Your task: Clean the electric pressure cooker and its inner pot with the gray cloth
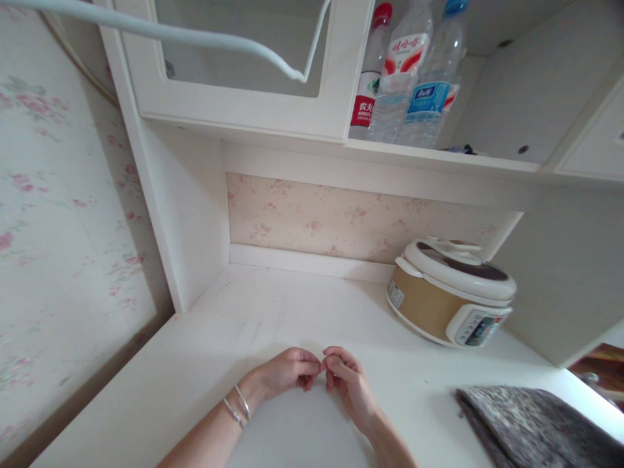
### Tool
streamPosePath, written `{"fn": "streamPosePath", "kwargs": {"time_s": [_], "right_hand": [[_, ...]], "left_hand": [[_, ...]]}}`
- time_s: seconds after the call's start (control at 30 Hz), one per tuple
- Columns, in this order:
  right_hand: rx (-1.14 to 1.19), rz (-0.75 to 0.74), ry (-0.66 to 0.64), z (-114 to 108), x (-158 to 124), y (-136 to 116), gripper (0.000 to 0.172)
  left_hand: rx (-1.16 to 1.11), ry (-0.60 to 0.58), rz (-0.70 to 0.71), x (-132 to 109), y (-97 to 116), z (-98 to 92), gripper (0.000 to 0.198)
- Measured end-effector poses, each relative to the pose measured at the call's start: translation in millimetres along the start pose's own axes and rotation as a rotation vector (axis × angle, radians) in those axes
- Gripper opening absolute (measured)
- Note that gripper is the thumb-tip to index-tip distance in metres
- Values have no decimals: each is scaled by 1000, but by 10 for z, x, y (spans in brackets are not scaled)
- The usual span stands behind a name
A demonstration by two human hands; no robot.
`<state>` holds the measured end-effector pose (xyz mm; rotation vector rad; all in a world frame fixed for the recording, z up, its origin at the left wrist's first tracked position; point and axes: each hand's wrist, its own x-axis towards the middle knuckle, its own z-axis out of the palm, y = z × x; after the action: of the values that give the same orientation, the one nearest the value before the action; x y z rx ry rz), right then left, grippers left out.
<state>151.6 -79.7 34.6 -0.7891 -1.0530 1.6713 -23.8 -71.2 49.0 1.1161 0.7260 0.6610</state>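
My left hand (291, 372), with two silver bangles (237, 406) on its wrist, is over the white countertop (283, 312). Its thumb and fingers are pressed together in a pinch. Fingertip to fingertip with it, my right hand (350, 382) is also closed, thumb against the index finger. Anything between the fingertips is too small or hidden to make out. To the right of my hands lies a folded dark grey patterned cloth (531, 422), apart from both.
A gold and white electric cooker (433, 299) with a lid stands at the back right. Above, plastic bottles (402, 71) stand in a cabinet compartment beside a glass-panelled door (234, 107). A white bar (195, 36) crosses the upper left. A side panel (188, 208) bounds the left.
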Motion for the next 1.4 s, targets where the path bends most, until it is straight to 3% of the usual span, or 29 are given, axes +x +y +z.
{"fn": "streamPosePath", "kwargs": {"time_s": [0.4,0.6,0.77,0.97,1.4], "right_hand": [[-15,-30,53,7,-2,-24,23],[-39,-80,134,-32,15,-37,27],[-202,-97,156,-25,31,27,38],[-288,-91,129,-39,52,71,33],[-344,-60,102,-10,50,47,35]], "left_hand": [[-15,56,-1,0,13,26,20],[-136,168,26,54,-26,18,16],[-238,155,17,50,-3,31,24],[-205,217,31,81,-61,25,33],[-137,143,22,63,-62,41,27]]}}
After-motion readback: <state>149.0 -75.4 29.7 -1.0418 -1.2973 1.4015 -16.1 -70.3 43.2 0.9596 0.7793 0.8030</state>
